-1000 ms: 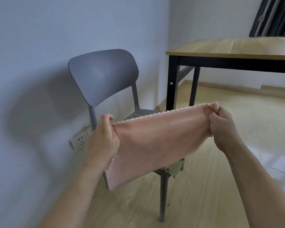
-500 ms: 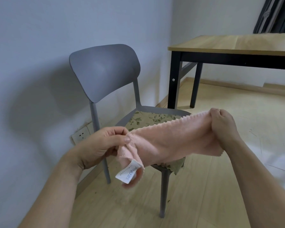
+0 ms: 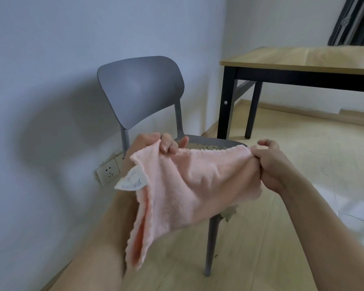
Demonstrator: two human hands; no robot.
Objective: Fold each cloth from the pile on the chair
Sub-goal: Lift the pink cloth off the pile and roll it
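Your left hand [image 3: 156,148] and right hand [image 3: 269,164] each pinch a top corner of the pink cloth [image 3: 193,185], held above the chair [image 3: 141,89]. Slack middle; uneven pull could skew the fold.

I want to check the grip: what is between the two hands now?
In the head view, only the pink cloth stretches between left hand and right hand.

Left hand [image 3: 153,147], right hand [image 3: 269,164]: both bare, no rings, no watch; forearms unsleeved up to the frame edge.
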